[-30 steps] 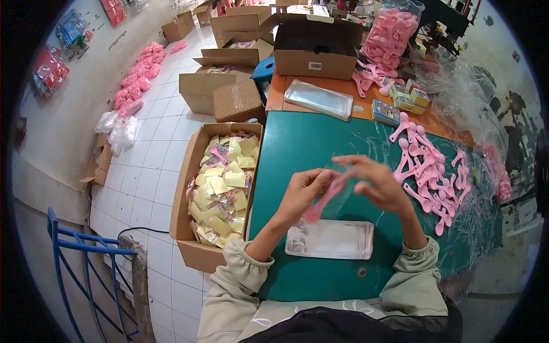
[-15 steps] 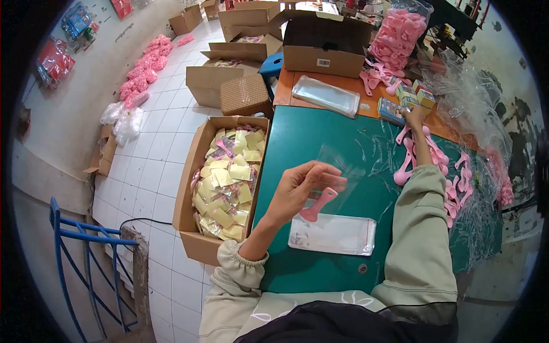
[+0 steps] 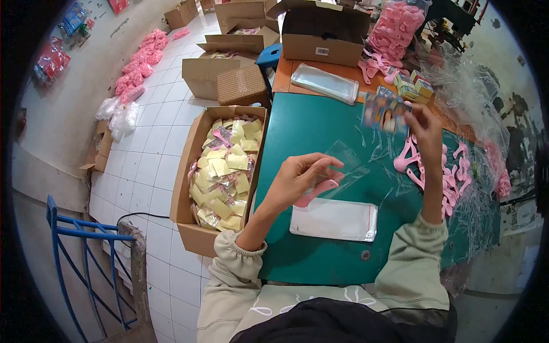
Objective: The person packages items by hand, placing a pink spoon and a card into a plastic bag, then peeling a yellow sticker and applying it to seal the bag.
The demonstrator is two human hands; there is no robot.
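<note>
My left hand [image 3: 294, 183] is closed on a clear plastic bag [image 3: 347, 163], whose open end points away from me. A pink spoon [image 3: 315, 193] shows at the bag's lower part, under my fingers; most of its bowl is hidden. To the right, my right hand [image 3: 428, 128] pinches a colourful printed card [image 3: 382, 114] by its right edge, above the table. The card is slightly blurred. A stack of clear bags [image 3: 334, 222] lies flat below my left hand. Loose pink spoons [image 3: 452, 188] lie under and beside my right forearm.
The green tabletop [image 3: 309, 260] carries crumpled clear film [image 3: 474, 97] at the right. A carton [image 3: 186, 200] of packed yellow-backed bags stands at its left. Behind are another bag stack [image 3: 326, 83], small boxes [image 3: 413, 88], an open carton [image 3: 323, 48] and a bag of pink spoons [image 3: 397, 31].
My right hand has lifted the printed card from the pile at the back and drawn it left and nearer. My left hand has tilted the bag and spoon slightly.
</note>
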